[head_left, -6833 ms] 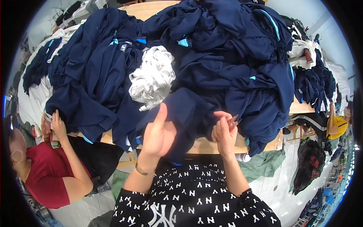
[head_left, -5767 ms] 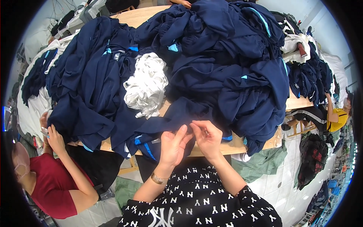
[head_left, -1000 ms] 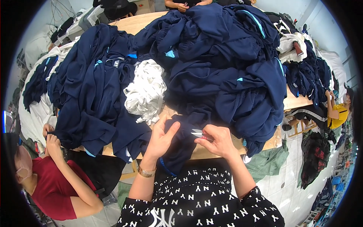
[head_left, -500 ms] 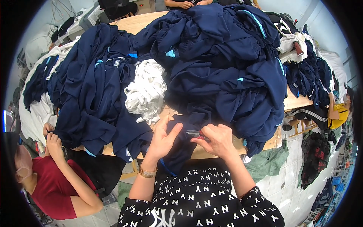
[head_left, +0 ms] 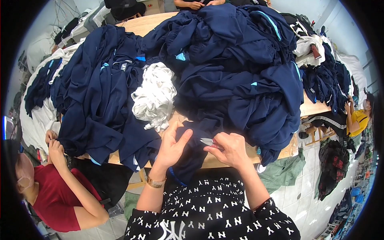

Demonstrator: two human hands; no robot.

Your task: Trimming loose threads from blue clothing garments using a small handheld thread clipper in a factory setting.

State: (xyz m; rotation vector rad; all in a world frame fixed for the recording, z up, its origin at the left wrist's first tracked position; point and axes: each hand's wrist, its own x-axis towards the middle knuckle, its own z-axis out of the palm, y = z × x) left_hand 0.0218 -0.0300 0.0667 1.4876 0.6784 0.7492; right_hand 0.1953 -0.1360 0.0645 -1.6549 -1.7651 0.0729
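My left hand (head_left: pixel 174 146) pinches a dark navy garment (head_left: pixel 192 154) near the table's front edge, its thumb pointing toward my right hand. The cloth hangs over the edge in front of me. In my right hand (head_left: pixel 230 148) I grip a small pair of thread snips (head_left: pixel 207 141), reddish at the handle. Their metal blades point left toward the cloth and look a little apart. Whether the blades touch the fabric I cannot tell. Just beyond my left hand lies a heap of white tape (head_left: pixel 154 94).
Large piles of navy garments (head_left: pixel 240 72) cover much of the wooden table (head_left: pixel 140 26). At the left, a person in a dark red shirt (head_left: pixel 60 192) handles navy cloth. Another person's hands (head_left: pixel 204 4) show at the far edge. A person in yellow (head_left: pixel 357 122) sits at the right.
The snips have turned slightly in my right hand, and their blades show wider and brighter. My left hand stays nearly still on the cloth.
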